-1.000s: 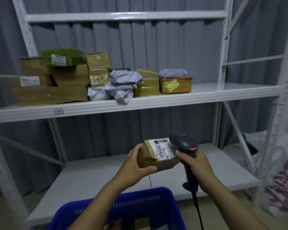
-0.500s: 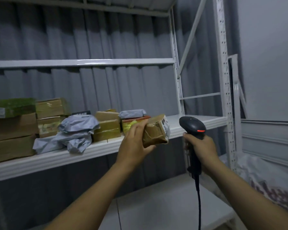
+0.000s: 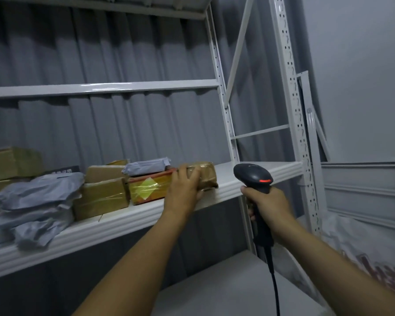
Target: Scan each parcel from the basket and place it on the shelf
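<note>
Left hand (image 3: 184, 190): fingers curled over the top of a small brown tape-wrapped cardboard parcel (image 3: 206, 176), thumb at its near edge.
Parcel: in that grip, resting on the white metal shelf (image 3: 249, 179) near its front lip.
Left of the grip: an orange box with a yellow diamond label (image 3: 148, 188), just beside the parcel.
Right hand (image 3: 268, 205): wrapped tight round the handle of a black corded barcode scanner (image 3: 253, 176), held right of the parcel.

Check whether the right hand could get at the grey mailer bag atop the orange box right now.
Probably not: the right hand grips the scanner, so it is occupied, and the left hand with its brown parcel sits between it and the grey mailer bag on the orange box.
</note>
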The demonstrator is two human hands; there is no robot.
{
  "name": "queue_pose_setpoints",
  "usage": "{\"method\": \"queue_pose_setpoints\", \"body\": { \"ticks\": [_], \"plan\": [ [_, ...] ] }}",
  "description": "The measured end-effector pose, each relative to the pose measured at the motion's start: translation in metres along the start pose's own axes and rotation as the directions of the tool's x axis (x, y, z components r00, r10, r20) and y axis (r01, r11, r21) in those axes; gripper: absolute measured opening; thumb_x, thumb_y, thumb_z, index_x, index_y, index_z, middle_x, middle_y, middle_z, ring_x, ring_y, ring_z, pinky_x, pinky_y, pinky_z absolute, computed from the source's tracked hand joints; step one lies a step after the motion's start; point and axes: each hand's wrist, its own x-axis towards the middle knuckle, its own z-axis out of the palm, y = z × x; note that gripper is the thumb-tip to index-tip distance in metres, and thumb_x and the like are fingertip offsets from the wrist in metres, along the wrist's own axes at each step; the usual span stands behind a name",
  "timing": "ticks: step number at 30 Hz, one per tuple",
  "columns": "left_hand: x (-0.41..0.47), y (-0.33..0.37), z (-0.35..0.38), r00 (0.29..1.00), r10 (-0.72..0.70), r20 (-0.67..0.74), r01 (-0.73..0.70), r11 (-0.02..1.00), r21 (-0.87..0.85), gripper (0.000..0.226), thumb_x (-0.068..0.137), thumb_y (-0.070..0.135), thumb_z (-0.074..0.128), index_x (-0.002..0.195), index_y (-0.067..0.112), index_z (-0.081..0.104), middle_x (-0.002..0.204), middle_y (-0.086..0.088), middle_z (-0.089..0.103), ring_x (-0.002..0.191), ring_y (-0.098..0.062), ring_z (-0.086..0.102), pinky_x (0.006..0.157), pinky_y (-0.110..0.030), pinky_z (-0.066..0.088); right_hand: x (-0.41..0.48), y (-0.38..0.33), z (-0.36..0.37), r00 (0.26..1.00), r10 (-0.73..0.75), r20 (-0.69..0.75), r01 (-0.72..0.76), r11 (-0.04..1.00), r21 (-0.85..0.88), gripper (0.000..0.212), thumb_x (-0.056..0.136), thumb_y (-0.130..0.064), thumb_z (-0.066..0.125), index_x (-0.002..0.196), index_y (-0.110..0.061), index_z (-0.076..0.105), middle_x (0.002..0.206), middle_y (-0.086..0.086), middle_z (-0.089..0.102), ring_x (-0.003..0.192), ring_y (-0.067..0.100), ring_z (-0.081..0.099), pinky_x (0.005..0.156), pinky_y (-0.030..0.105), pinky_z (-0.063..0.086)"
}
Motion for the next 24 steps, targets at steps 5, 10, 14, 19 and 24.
{"method": "queue_pose_setpoints", "body": {
  "ticks": [5,10,14,19,24],
  "plan": [
    [0.001,-0.014,0.016,0.998,0.061,0.0,-0.059,0.97,0.236,0.07,0.074,0.047,0.072,0.134,0.019,0.049,0.138,-0.015,0.045,0.12,-0.035,0.046,0.098,-0.044,0.041,0.009,0.024,-0.001,1.0,0.014,0.004,-0.014,0.999,-0.043,0.022,0.082,-0.023,0.073,0.071,-0.011,0.059,0.056,0.006,0.056,0.042,0.016,0.052,0.047,0.029,0.043],
    [0.002,-0.014,0.025,0.946,0.28,0.164,-0.323,0.861,0.392,0.078,0.09,0.061,0.043,0.152,0.016,0.024,0.161,-0.01,0.011,0.146,-0.033,0.015,0.119,-0.048,0.012,0.011,0.036,0.006,0.999,0.037,-0.001,-0.037,0.999,-0.04,0.02,0.082,-0.023,0.074,0.072,-0.012,0.062,0.056,0.004,0.057,0.046,0.018,0.054,0.049,0.03,0.045],
    [0.008,-0.016,0.035,0.946,0.121,0.3,-0.226,0.911,0.346,0.082,0.09,0.067,0.036,0.152,0.017,0.017,0.162,-0.005,0.007,0.148,-0.028,0.007,0.119,-0.047,0.012,0.008,0.037,0.014,0.999,0.042,0.022,-0.041,0.998,-0.057,0.019,0.084,-0.022,0.073,0.071,-0.012,0.063,0.06,0.005,0.058,0.044,0.018,0.054,0.047,0.028,0.044],
    [0.012,-0.019,0.039,0.918,-0.007,0.397,-0.139,0.931,0.338,0.087,0.085,0.073,0.04,0.149,0.017,0.024,0.158,-0.004,0.02,0.146,-0.026,0.014,0.118,-0.048,0.012,0.004,0.027,0.02,0.996,0.064,0.066,-0.058,0.995,-0.076,0.02,0.085,-0.02,0.072,0.071,-0.01,0.061,0.062,0.007,0.056,0.044,0.017,0.052,0.045,0.026,0.043],
    [-0.001,-0.012,0.02,0.924,0.002,0.383,-0.104,0.963,0.247,0.085,0.086,0.068,0.044,0.15,0.016,0.022,0.158,-0.004,0.022,0.146,-0.026,0.016,0.118,-0.045,0.016,-0.017,0.011,0.022,0.992,0.089,0.092,-0.079,0.992,-0.1,0.017,0.085,-0.019,0.071,0.075,-0.009,0.062,0.064,0.009,0.056,0.045,0.018,0.052,0.046,0.027,0.043]
  ]
}}
